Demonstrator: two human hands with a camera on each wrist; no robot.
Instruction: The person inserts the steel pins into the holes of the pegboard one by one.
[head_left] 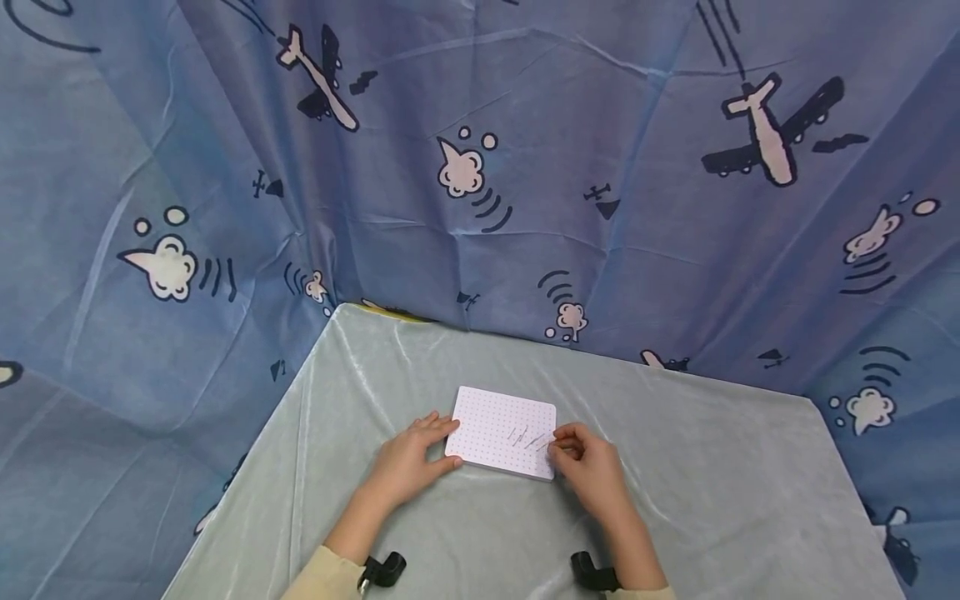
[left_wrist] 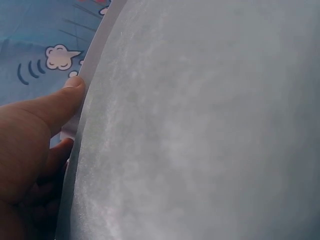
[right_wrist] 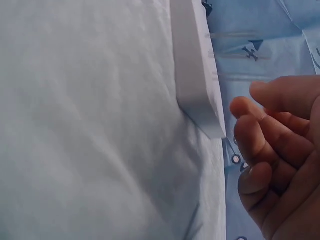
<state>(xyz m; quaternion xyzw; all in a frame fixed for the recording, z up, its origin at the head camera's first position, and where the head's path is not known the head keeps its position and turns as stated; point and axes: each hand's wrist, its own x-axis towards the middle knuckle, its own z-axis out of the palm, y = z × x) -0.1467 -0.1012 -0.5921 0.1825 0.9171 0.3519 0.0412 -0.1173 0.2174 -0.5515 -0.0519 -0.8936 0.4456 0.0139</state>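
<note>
A white board with a grid of small dots or holes lies flat on the cloth-covered table. Several thin pins stand up from its right part, looking like fine dark strokes from the head. At the board's left end my left hand holds it, thumb at the near left corner and a fingertip on the left edge. My right hand is beside the right edge, thumb and index tips close together, the other fingers curled. Whether a pin sits between those fingertips cannot be made out.
Pale grey-green velvety cloth covers the table. Behind and along the sides hangs a blue curtain printed with planes and clouds. Black wrist mounts sit near both cuffs. A yellow strip shows at the table's back edge.
</note>
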